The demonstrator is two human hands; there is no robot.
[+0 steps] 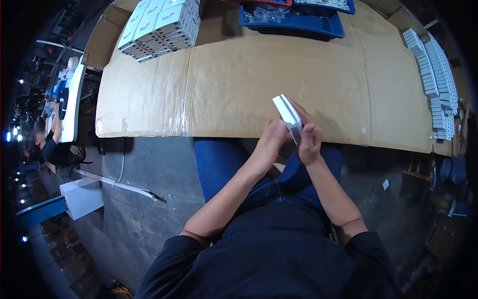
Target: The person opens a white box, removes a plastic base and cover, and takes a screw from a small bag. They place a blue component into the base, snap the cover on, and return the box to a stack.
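Observation:
Over the table's near edge, a small flat white box [287,111] stands tilted between my two hands. My left hand [274,134] grips it from the left near its lower end, with the thumb close to the box's side. On the other side, my right hand [310,137] is closed round it, its fingers curled and partly behind the box. The lower end of the box is hidden by the hands, and some fingers are slightly blurred.
Stacked white boxes [164,25] stand at the table's back left. Blue trays [298,29] with clear plastic bags lie at the back. Rows of small white boxes [429,70] line the right edge. Cardboard [234,89] covers the table. Another person [56,144] sits far left.

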